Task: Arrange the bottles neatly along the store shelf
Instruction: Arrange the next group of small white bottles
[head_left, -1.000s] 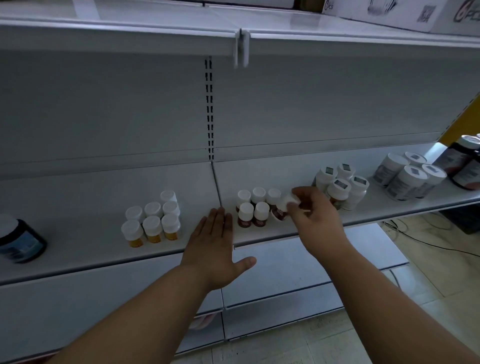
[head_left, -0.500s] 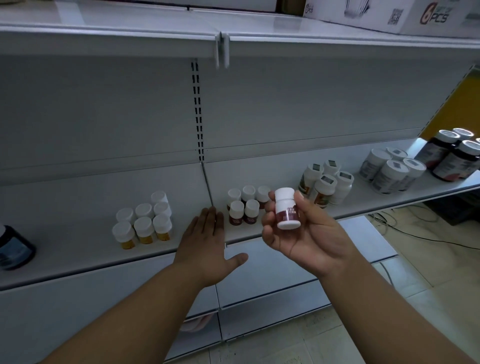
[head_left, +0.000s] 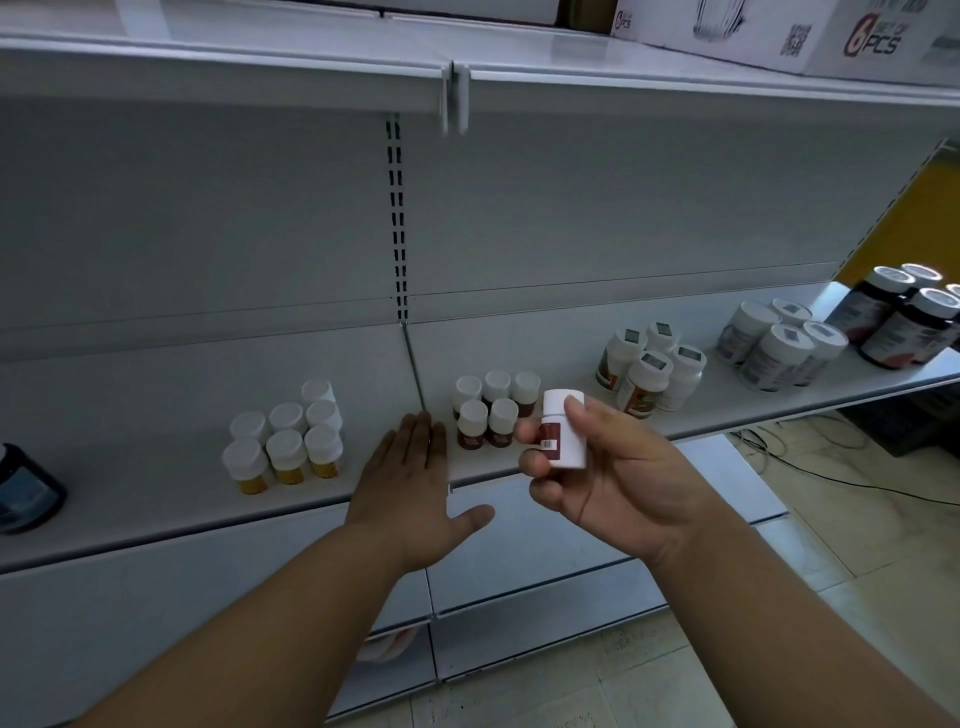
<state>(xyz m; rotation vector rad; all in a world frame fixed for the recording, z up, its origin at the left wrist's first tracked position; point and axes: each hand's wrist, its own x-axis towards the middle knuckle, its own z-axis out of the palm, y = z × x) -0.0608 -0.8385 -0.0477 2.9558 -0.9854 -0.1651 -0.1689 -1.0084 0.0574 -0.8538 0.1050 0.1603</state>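
Observation:
My right hand (head_left: 618, 478) holds a small white-capped bottle with a dark red label (head_left: 562, 436), upright and lifted in front of the shelf (head_left: 156, 499). Just behind it on the shelf stands a cluster of several matching red-labelled bottles (head_left: 488, 410). My left hand (head_left: 415, 483) lies flat with straight fingers on the shelf's front edge, left of that cluster. Further left stand several white-capped bottles with yellow contents (head_left: 288, 441).
To the right on the same shelf stand brown-labelled white bottles (head_left: 649, 376), wider white jars (head_left: 779, 345) and dark jars (head_left: 904, 319). A dark jar (head_left: 23, 488) sits at the far left. Boxes (head_left: 779, 31) rest on the upper shelf. Cables lie on the floor.
My right hand picked a red-labelled bottle from the cluster, lifted it toward me and turned it in its fingers. My left hand has stayed flat on the shelf edge.

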